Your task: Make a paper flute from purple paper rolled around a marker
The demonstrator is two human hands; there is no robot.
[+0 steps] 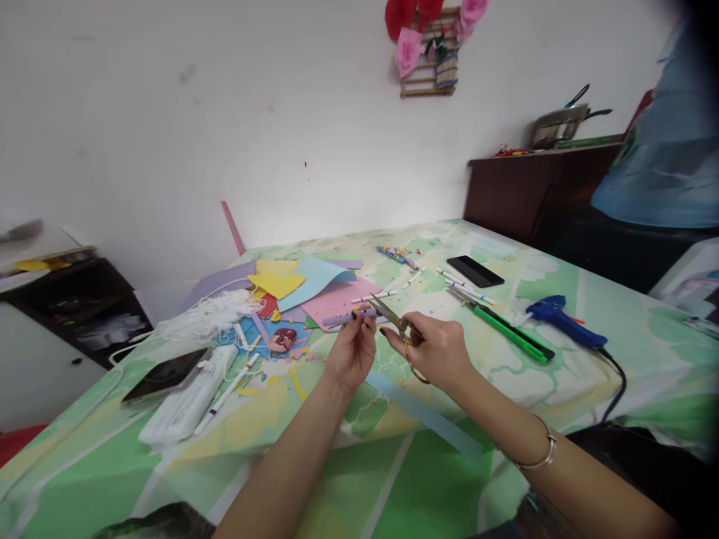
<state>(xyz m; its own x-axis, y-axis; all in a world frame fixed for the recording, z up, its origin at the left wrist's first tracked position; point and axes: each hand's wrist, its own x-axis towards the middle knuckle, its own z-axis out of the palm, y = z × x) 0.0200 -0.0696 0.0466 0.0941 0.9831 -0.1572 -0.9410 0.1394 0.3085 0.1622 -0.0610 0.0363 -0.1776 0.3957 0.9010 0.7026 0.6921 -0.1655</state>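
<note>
My left hand (353, 350) pinches a small rolled tube of purple paper (335, 319) with dark marks on it, held above the middle of the table. In my right hand (441, 348) is a pair of scissors (400, 323), its blades apart and pointing left beside the purple paper. Whether the blades touch the paper I cannot tell. Beneath my hands a light blue paper strip (427, 412) lies slantwise on the tablecloth.
Coloured paper sheets (320, 281), white string (213, 318) and paper scraps lie to the left, near a tablet-like device (165, 374) and white case (188, 397). On the right are a green utility knife (511, 329), blue glue gun (567, 322) and black phone (476, 271). Markers (228, 393) lie around.
</note>
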